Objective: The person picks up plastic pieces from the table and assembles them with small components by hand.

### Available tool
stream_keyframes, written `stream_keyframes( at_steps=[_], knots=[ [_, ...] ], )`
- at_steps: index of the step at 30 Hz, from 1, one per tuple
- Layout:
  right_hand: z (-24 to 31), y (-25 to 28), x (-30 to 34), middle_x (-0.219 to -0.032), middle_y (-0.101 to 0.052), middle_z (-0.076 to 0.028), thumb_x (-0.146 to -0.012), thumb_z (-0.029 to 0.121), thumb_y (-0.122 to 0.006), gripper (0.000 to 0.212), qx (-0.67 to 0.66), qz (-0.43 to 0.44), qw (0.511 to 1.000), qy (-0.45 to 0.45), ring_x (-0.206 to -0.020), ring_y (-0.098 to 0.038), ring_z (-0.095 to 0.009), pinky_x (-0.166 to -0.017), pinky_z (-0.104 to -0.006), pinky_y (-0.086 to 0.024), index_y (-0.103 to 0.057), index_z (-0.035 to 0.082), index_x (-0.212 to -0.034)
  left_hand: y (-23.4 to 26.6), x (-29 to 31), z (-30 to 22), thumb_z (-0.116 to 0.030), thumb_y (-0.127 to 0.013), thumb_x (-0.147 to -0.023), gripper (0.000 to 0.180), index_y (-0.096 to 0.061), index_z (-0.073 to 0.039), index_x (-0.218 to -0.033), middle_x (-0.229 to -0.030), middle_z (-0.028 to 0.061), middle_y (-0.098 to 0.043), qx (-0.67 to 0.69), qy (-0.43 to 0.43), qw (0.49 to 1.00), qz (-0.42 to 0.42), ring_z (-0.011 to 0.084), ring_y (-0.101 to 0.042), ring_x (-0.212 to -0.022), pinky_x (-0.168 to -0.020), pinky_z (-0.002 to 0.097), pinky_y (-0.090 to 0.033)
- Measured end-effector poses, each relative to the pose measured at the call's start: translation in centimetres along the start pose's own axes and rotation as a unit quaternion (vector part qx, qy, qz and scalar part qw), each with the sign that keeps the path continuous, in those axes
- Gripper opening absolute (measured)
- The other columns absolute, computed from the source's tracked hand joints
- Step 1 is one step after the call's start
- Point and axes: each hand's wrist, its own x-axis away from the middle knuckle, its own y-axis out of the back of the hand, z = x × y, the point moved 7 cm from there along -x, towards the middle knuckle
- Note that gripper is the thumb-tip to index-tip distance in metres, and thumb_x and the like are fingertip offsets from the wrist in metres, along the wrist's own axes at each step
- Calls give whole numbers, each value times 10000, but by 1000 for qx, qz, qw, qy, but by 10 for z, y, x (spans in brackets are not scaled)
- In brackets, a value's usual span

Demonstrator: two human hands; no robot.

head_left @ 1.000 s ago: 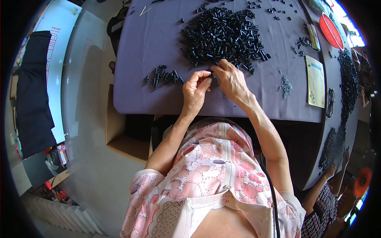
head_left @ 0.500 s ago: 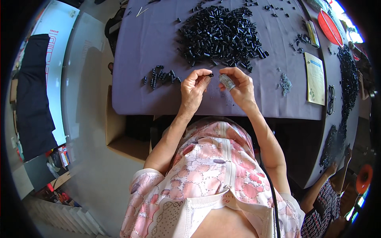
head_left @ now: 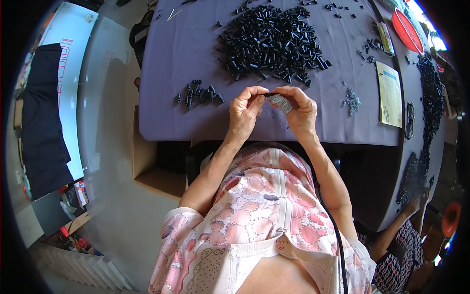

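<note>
Over the near part of the table, my left hand (head_left: 246, 109) pinches a small black cylindrical piece (head_left: 267, 94) between thumb and forefinger. My right hand (head_left: 299, 109) is closed beside it, its forefinger tip meeting the right end of that piece. At its thumb side is a grey speckled lump (head_left: 281, 103); I cannot tell whether it is gripped or covers the thumb. Beyond both hands lies a large heap of black cylindrical pieces (head_left: 269, 44). A smaller group of the same pieces (head_left: 198, 93) lies left of my left hand. Tiny grey bits (head_left: 352, 102) are scattered to the right.
A purple-grey cloth (head_left: 181, 122) covers the table. At the right are a yellowish booklet (head_left: 389, 95), eyeglasses (head_left: 410, 120), a red basket (head_left: 407, 31) and another dark heap (head_left: 431, 98). Another person's arm (head_left: 396, 225) reaches in there. A cardboard box (head_left: 152, 176) stands below the left edge.
My left hand has shifted slightly right with the black piece. My right forefinger, apart from that piece before, now meets it.
</note>
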Motion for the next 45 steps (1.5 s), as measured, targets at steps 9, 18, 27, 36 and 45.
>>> stream_keyframes(
  at_steps=[9, 18, 27, 36, 45],
  knots=[
    [6, 7, 5, -834, -671, -72, -682, -163, -604, 295, 113, -9, 992, 52, -765, -661, -155, -683, -256, -517, -649, 25, -906, -8, 1, -3, -57, -588, -906, 141, -615, -24, -1041, -803, -5, -584, -3, 2, 1000, 21, 49, -496, -643, -588, 183, -412],
    [35, -2, 10, -851, -670, -99, -649, -153, -583, 320, 199, -11, 970, 140, -782, -670, -228, -693, -274, -522, -650, 32, -902, -13, 0, 0, -53, -581, -907, 180, -579, -31, -1086, -836, 14, -616, 228, 80, 970, 14, 92, -577, -702, -647, 221, -475],
    [43, -2, 14, -898, -662, -120, -632, -150, -574, 344, 229, -20, 955, 186, -835, -665, -256, -724, -313, -535, -641, 18, -925, -15, 1, -18, -27, -559, -913, 197, -603, -42, -1105, -855, 9, -615, 61, 9, 998, 12, 75, -581, -745, -657, 233, -500],
    [37, -1, 11, -866, -642, -103, -632, -126, -592, 314, 238, -14, 957, 164, -779, -649, -273, -671, -320, -523, -623, 45, -894, -19, 3, 4, -27, -548, -917, 202, -598, -33, -1113, -874, -1, -618, 288, 78, 954, 25, 77, -582, -743, -661, 225, -495],
    [35, -2, 12, -866, -641, -100, -642, -137, -606, 289, 234, -25, 959, 156, -777, -655, -252, -665, -305, -523, -613, 35, -875, -20, 4, 9, -32, -537, -927, 179, -591, -31, -1097, -909, 28, -624, 298, 79, 951, -5, 92, -591, -786, -692, 235, -501]
  ],
)
